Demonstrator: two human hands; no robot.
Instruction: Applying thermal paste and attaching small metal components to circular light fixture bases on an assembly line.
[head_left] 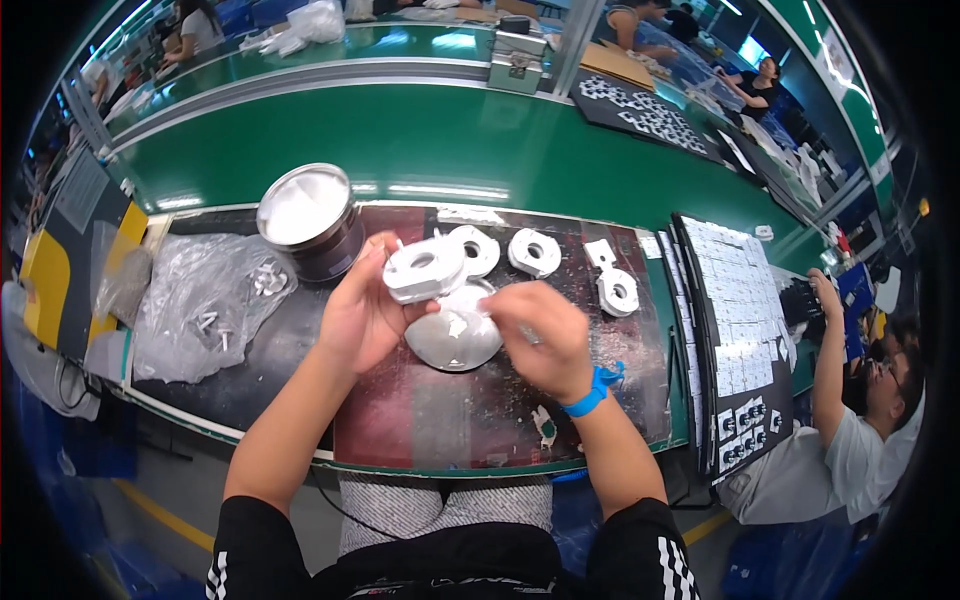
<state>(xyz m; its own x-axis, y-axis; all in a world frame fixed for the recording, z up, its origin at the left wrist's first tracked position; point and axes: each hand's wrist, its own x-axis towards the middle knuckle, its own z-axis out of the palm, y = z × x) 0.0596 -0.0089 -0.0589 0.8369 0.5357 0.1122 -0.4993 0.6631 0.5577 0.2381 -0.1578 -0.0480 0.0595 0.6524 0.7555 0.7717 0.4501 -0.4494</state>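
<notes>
My left hand [362,315] holds up a white plastic housing [425,268] with a round hole, fingers wrapped round its left side and underside. My right hand [545,335], with a blue band [597,390] on its wrist, is slightly blurred. Its fingers are pinched together just right of the housing, and anything between them cannot be made out. Below both hands a round, shiny grey dish [453,345] lies on the dark work board. Similar white parts stand beyond: one ring [478,252] close behind the held housing, another ring [534,253], and one with a tab [618,290] farther right.
An open can [305,208] of white paste stands at the back left. Beside it, a clear plastic bag [205,305] bears small white pieces. Black trays [740,310] with rows of parts are stacked at right, where another person [850,430] sits. A metal box [517,58] is at the back.
</notes>
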